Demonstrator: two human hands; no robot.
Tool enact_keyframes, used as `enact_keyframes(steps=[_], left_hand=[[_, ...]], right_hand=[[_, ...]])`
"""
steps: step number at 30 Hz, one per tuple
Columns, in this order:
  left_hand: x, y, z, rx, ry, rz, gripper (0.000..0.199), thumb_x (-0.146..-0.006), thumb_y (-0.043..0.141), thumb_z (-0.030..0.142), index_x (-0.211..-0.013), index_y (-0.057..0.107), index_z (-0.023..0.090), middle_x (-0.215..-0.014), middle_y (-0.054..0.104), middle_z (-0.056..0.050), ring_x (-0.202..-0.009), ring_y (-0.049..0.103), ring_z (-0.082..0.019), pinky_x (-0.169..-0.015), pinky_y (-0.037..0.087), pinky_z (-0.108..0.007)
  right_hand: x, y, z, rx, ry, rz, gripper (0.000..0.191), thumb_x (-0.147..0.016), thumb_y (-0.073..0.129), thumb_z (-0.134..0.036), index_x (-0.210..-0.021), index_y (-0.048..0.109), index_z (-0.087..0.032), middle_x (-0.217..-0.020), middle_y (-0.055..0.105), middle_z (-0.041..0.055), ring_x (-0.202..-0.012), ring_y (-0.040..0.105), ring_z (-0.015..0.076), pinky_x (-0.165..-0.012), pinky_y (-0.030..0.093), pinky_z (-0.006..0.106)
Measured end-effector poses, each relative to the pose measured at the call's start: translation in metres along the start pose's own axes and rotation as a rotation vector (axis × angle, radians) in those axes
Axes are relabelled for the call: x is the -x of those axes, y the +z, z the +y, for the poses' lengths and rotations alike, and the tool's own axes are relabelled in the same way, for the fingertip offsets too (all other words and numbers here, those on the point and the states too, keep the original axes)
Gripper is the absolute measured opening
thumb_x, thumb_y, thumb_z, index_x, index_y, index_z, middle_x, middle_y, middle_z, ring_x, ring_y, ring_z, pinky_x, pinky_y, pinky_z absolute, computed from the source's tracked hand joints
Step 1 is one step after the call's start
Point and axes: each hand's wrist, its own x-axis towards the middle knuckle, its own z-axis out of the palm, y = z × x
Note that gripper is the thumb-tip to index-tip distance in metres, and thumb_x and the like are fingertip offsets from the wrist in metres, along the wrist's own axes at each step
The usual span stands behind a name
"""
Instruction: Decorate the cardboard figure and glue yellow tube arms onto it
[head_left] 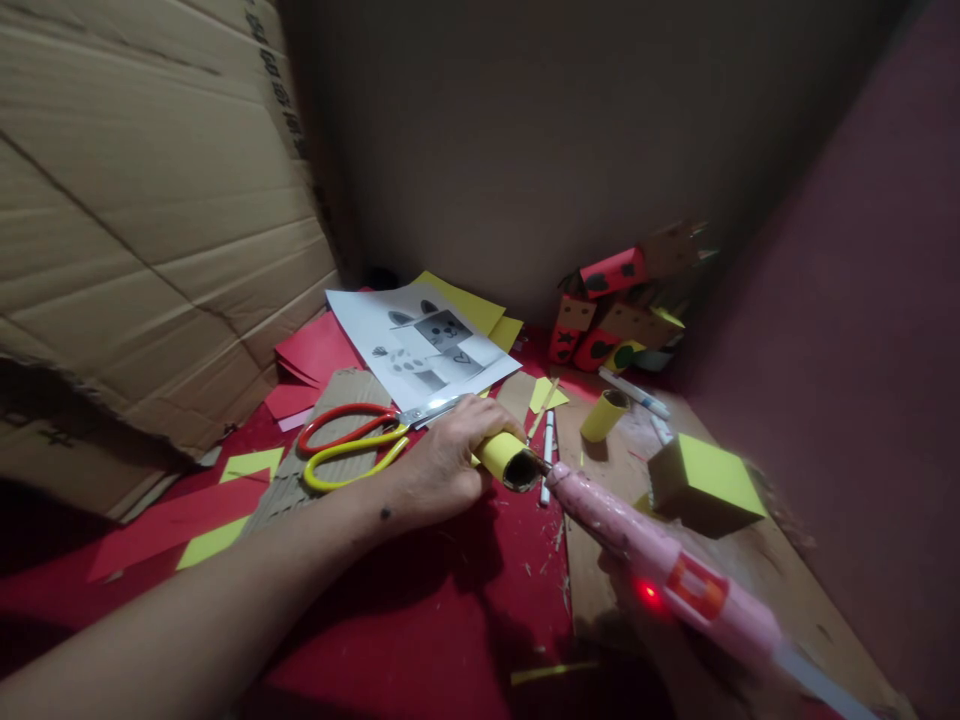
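Note:
My left hand is closed around a short yellow paper-covered tube, its hollow end turned to the right. A pink hot glue gun is held in my right hand, which is dim and largely hidden beneath the gun's body. The gun's nozzle meets the rim of the tube, or comes very close; I cannot tell if it touches. A red light glows on the gun's underside, and a glue stick sticks out of its back. Scissors with red and yellow handles lie beside my left wrist.
A second yellow tube stands on a cardboard sheet, near a yellow box. Markers lie behind. Red decorated pieces are piled at the wall. A printed sheet and a tall cardboard panel are left.

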Motion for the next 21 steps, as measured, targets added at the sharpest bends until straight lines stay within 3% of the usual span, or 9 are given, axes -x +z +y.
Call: enact_keyframes(steps=[5, 12, 21], left_hand=[[-0.0001, 0.0001, 0.0002, -0.006, -0.003, -0.002, 0.029, -0.071, 0.065, -0.002, -0.091, 0.064, 0.019, -0.096, 0.068, -0.004, -0.093, 0.056, -0.022, -0.084, 0.046, -0.037], [0.0001, 0.0004, 0.002, 0.014, -0.001, 0.007, 0.029, -0.071, 0.065, -0.003, -0.091, 0.064, 0.018, -0.094, 0.068, -0.004, -0.092, 0.056, -0.021, -0.082, 0.045, -0.035], [0.0001, -0.0018, 0.002, 0.031, -0.024, -0.006, 0.028, -0.072, 0.065, -0.001, -0.092, 0.065, 0.017, -0.096, 0.067, -0.004, -0.094, 0.057, -0.021, -0.085, 0.045, -0.037]], right_hand=[[0.0014, 0.0013, 0.0046, -0.011, 0.004, 0.007, 0.034, -0.098, 0.053, -0.029, -0.127, 0.072, -0.028, -0.121, 0.076, 0.0096, -0.115, 0.071, 0.0342, -0.095, 0.061, 0.045], [0.0046, -0.0037, -0.0005, 0.009, 0.052, -0.014, 0.039, -0.097, 0.051, -0.021, -0.131, 0.068, -0.029, -0.131, 0.071, 0.0073, -0.125, 0.064, 0.035, -0.109, 0.05, 0.048], [0.0025, -0.0064, -0.003, 0.016, 0.074, -0.047, 0.041, -0.096, 0.053, -0.021, -0.133, 0.067, -0.031, -0.132, 0.071, 0.0056, -0.127, 0.063, 0.0348, -0.109, 0.05, 0.049]])
